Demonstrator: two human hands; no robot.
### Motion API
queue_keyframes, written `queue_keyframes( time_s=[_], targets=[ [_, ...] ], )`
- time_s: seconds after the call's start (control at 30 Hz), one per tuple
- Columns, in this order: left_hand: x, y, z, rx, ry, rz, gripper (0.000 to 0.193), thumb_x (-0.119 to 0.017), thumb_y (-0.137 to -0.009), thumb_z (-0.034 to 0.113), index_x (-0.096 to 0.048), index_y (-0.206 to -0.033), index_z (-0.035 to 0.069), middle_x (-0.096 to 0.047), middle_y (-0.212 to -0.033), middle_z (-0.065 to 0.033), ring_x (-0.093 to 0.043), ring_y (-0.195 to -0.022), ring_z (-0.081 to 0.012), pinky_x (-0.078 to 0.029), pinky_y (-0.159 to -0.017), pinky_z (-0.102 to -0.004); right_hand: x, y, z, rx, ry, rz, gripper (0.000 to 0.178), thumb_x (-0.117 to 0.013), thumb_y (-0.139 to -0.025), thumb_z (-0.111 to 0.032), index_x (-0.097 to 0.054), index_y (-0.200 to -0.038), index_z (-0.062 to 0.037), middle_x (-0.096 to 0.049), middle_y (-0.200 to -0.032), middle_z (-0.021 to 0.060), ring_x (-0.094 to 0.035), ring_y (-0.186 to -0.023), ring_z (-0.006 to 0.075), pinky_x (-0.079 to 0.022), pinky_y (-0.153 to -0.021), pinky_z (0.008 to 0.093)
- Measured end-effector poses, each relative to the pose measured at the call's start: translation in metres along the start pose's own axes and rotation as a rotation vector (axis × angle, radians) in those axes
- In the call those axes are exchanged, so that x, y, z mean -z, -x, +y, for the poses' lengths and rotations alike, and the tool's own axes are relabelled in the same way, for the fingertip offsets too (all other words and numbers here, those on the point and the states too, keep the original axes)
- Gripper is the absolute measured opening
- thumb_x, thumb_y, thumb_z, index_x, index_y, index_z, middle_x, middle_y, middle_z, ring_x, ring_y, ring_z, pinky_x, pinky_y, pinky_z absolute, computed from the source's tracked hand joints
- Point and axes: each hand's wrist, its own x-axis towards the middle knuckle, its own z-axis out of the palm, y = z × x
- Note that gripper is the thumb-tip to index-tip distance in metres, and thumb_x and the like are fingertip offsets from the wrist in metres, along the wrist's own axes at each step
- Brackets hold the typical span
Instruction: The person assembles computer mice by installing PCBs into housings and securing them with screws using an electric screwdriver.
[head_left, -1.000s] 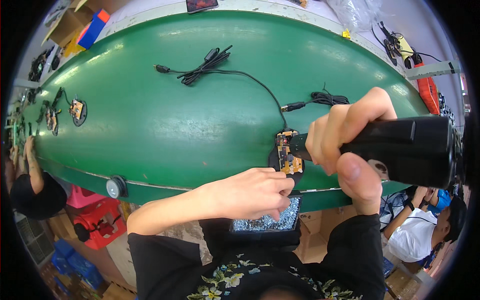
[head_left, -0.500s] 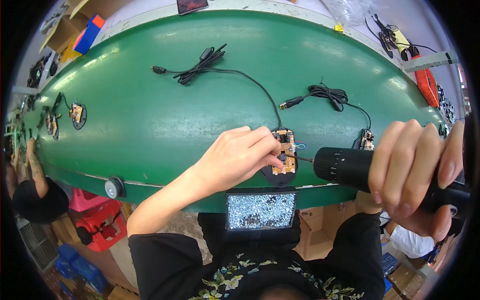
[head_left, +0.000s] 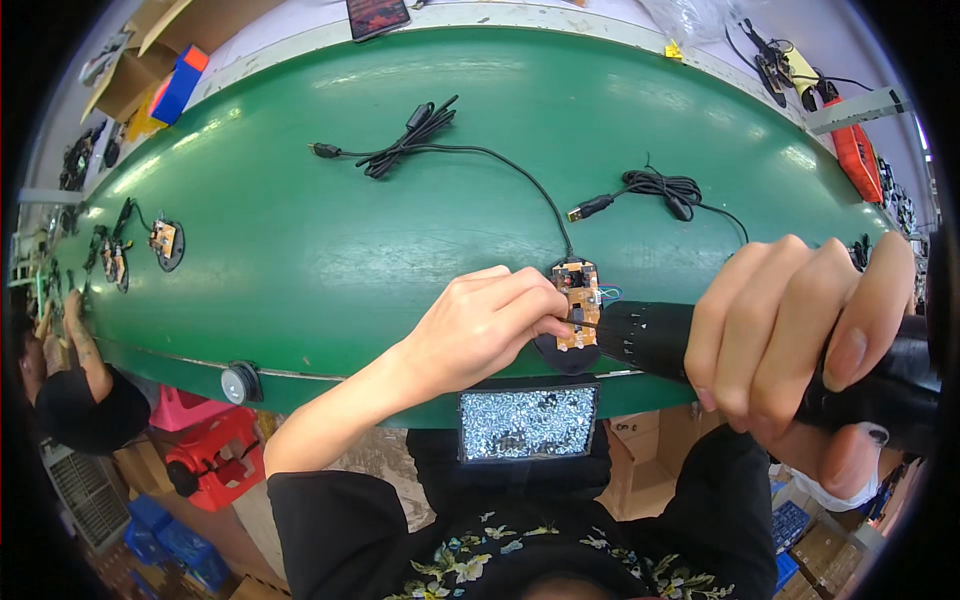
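Just right of centre, an opened computer mouse [head_left: 576,335] lies on the green work surface. Its tan circuit board shows on a black base, with a black cable leading away from the far end. My left hand [head_left: 490,320] rests over the board's left side, thumb and index finger closed together; whatever they pinch is hidden. In my right hand [head_left: 790,335] is a black electric screwdriver [head_left: 645,335], lying roughly level. Its thin bit points left and reaches the board beside my left fingertips.
The mouse's bundled cable [head_left: 410,145] stretches far left. Another coiled USB cable [head_left: 665,190] lies to the right. More opened mice [head_left: 166,241] sit at the far left, near a co-worker [head_left: 85,395]. A small screen [head_left: 528,422] stands at the near edge, and a phone [head_left: 377,17] lies beyond the far edge.
The screwdriver has moved left, its body now closer to the circuit board. My left hand keeps its closed pose at the board. The whole view has shifted slightly.
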Motion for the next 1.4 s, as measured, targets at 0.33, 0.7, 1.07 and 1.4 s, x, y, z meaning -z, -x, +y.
queue_keyframes(
  time_s=[0.33, 0.7, 1.07, 1.4],
  targets=[
    [0.02, -0.01, 0.001, 0.025, -0.034, 0.02, 0.044, -0.084, -0.068, 0.019, -0.064, -0.104, 0.006, -0.064, -0.105, -0.0083, -0.062, -0.099, -0.0285, -0.049, -0.083, -0.0381, -0.001, 0.004, -0.003, -0.023, 0.102, 0.145, 0.042, -0.074, -0.079, -0.024, -0.042, -0.1, -0.0081, -0.055, -0.056, -0.0034, -0.052, -0.039, 0.0078, -0.046, -0.04, 0.0188],
    [0.309, 0.173, -0.106, 1.148, -1.323, 0.197, 0.054, -0.067, -0.09, 0.034, -0.051, -0.132, 0.002, -0.05, -0.134, -0.0242, -0.05, -0.122, -0.045, -0.044, -0.101, -0.0501, 0.011, 0.004, -0.024, 0.062, 0.096, 0.168, 0.042, -0.068, -0.072, -0.026, -0.043, -0.1, -0.0072, -0.052, -0.053, -0.0043, -0.05, -0.039, 0.0057, -0.046, -0.042, 0.0182],
    [0.093, 0.056, 0.012, 0.523, -0.74, -0.145, 0.061, -0.077, -0.077, 0.02, -0.054, -0.131, 0.006, -0.05, -0.134, -0.0156, -0.049, -0.123, -0.0361, -0.038, -0.102, -0.0447, -0.004, -0.001, -0.017, -0.029, 0.122, 0.164, 0.037, -0.068, -0.079, -0.026, -0.042, -0.1, -0.0097, -0.052, -0.056, -0.0043, -0.049, -0.04, 0.0069, -0.043, -0.041, 0.0196],
    [0.022, 0.036, 0.064, 0.226, -0.338, -0.331, 0.049, -0.076, -0.077, 0.026, -0.059, -0.121, 0.015, -0.045, -0.142, -0.0148, -0.042, -0.13, -0.0331, -0.034, -0.1, -0.0467, -0.019, -0.003, 0.015, -0.17, 0.169, 0.141, 0.032, -0.062, -0.084, -0.022, -0.042, -0.104, -0.0075, -0.05, -0.062, 0.0012, -0.045, -0.046, 0.0117, -0.041, -0.047, 0.0272]
  ],
)
